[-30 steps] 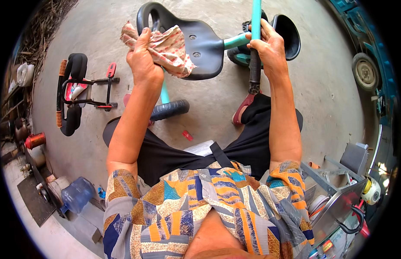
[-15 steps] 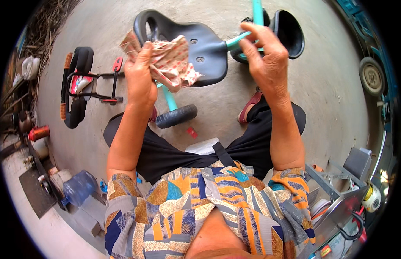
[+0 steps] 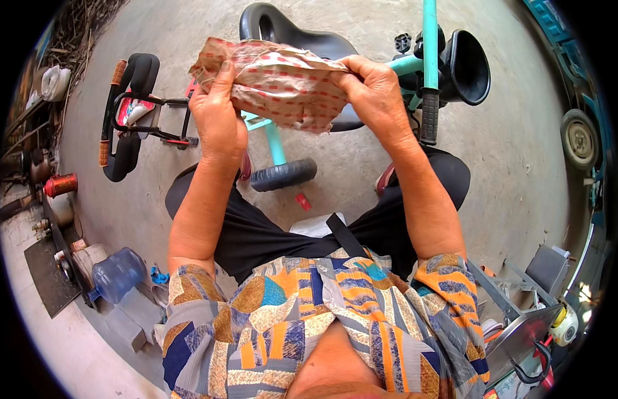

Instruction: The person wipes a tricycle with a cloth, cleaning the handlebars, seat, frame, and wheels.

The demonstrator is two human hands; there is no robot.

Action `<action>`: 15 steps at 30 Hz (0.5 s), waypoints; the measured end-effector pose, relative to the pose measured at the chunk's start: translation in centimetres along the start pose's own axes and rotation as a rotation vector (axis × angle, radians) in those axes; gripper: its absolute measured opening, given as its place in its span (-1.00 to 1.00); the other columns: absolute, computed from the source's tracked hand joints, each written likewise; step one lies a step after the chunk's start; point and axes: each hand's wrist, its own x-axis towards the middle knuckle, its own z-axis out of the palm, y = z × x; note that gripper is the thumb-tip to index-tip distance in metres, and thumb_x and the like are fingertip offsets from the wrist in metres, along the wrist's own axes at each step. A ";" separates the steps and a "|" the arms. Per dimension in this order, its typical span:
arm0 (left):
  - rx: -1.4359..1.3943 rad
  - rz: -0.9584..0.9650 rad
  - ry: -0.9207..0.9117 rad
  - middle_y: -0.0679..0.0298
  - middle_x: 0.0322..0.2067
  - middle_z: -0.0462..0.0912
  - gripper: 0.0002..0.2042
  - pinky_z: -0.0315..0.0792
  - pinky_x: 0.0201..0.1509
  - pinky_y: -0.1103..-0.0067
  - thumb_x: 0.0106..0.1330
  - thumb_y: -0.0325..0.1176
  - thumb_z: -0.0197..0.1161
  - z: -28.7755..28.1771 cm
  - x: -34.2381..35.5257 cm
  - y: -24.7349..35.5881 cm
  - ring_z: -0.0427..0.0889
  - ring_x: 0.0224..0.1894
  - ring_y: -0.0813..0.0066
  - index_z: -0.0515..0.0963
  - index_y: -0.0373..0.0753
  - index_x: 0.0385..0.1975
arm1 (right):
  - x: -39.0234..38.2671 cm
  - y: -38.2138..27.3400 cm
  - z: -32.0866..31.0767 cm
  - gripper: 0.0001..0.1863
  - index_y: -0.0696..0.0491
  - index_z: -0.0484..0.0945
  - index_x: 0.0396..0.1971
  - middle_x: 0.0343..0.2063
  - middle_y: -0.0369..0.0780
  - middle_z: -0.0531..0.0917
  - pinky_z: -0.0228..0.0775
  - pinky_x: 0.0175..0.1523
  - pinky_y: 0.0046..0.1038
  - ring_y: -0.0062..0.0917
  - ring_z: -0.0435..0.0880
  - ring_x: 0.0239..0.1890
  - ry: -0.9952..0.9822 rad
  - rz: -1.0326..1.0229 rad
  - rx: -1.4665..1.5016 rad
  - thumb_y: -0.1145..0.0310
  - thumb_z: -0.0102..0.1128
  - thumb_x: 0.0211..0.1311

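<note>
A pale rag with red marks (image 3: 282, 83) is stretched between my two hands, its edges frayed. My left hand (image 3: 216, 110) pinches its left end, thumb on top. At the opposite end, my right hand (image 3: 375, 93) grips the cloth's upper right corner. Behind the rag is the black seat (image 3: 309, 43) of a small turquoise tricycle, partly covered by the cloth. The tricycle's turquoise frame (image 3: 274, 143) runs down to a black wheel (image 3: 283, 175). Right of my right hand are a turquoise handlebar tube (image 3: 430, 46) with a black grip (image 3: 429, 116) and a black bucket-shaped part (image 3: 467, 66).
A black padded frame with brown-wrapped ends (image 3: 126, 116) lies on the concrete floor at left. A small red piece (image 3: 303, 201) lies below the wheel. At lower left stands a blue water jug (image 3: 119, 274). A metal frame (image 3: 521, 292) and a spare wheel (image 3: 579, 139) are at right.
My right hand has moved left from beside the seat and taken hold of the rag's free end. The rag, bunched before, is spread wider. The tricycle's handlebar grip has come into sight.
</note>
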 end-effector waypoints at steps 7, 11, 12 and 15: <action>0.088 -0.085 -0.369 0.25 -0.27 0.67 -0.81 0.49 -0.08 0.59 0.27 -0.48 0.21 -1.5 -1.0 2.4 0.63 -0.30 0.56 0.58 -0.40 -0.17 | -0.7 0.3 -2.5 -0.81 0.06 0.67 -0.42 -0.35 -0.07 0.65 0.48 -0.14 -0.19 -0.09 0.63 -0.28 -0.042 -0.011 -0.671 0.34 0.09 0.11; 0.613 -0.396 -0.847 0.21 -0.35 0.66 -0.82 0.46 -0.11 0.59 0.21 -0.39 0.19 -2.6 0.3 3.6 0.60 -0.33 0.53 0.58 -0.40 -0.33 | -0.6 1.0 -3.0 -0.80 0.09 0.65 -0.43 -0.36 -0.04 0.65 0.47 -0.12 -0.16 -0.06 0.62 -0.26 0.047 0.018 -0.691 0.36 0.05 0.09; 0.606 -0.340 -0.808 0.21 -0.37 0.67 -0.80 0.46 -0.12 0.60 0.23 -0.36 0.20 -2.8 0.7 3.7 0.61 -0.33 0.54 0.59 -0.39 -0.34 | -0.5 0.8 -3.1 -0.80 0.09 0.64 -0.43 -0.37 -0.03 0.65 0.48 -0.12 -0.16 -0.05 0.62 -0.26 0.068 0.036 -0.661 0.36 0.04 0.09; 0.517 -0.162 -0.602 0.19 -0.41 0.67 -0.76 0.52 -0.21 0.55 0.32 -0.25 0.18 -3.3 2.4 3.3 0.66 -0.37 0.50 0.59 -0.34 -0.36 | -0.2 0.5 -2.7 -0.81 0.17 0.64 -0.33 -0.48 -0.16 0.66 0.48 -0.28 -0.49 -0.46 0.64 -0.41 0.029 0.015 -0.270 0.45 0.06 0.18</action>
